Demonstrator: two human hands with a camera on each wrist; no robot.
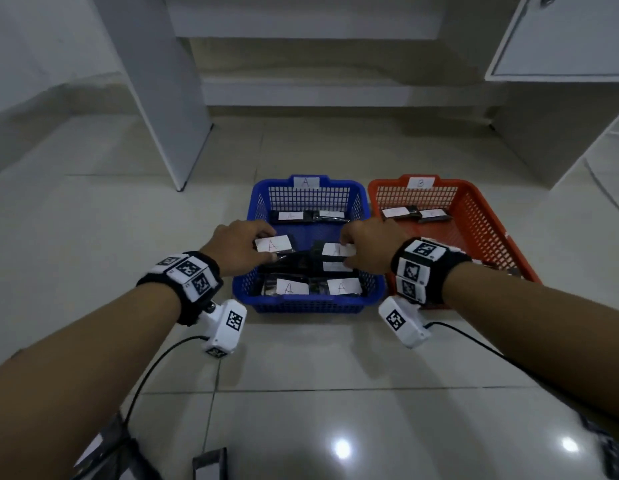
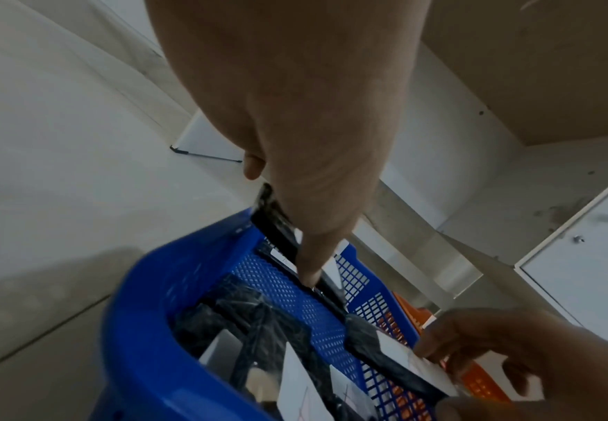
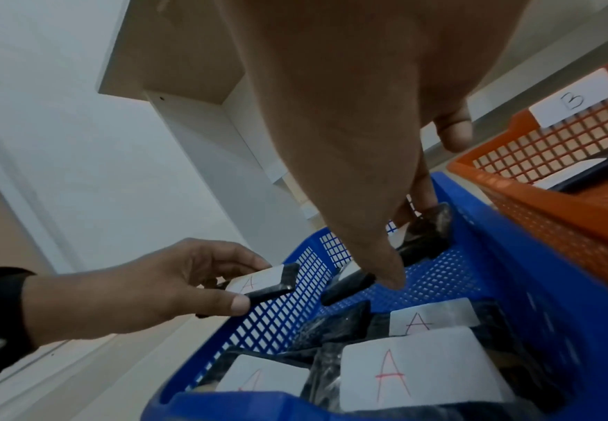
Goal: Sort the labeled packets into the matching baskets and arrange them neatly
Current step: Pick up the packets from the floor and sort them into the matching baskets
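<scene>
Two black packets (image 1: 292, 288) with white "A" labels lie at the near end of the blue basket (image 1: 308, 308), just short of both sets of fingers. Above them the left hand (image 1: 240, 245) pinches one "A" packet (image 1: 274, 244) over the basket's left rim, and the right hand (image 1: 370, 247) grips another (image 1: 335, 250) over the middle. Beyond the fingertips lie more packets at the far wall, and right of the right hand, the orange basket (image 1: 488, 237) marked "B".

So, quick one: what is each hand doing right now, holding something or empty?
Left hand: holds a black packet labeled A over the blue basket.
Right hand: grips another A packet inside that basket.
</scene>
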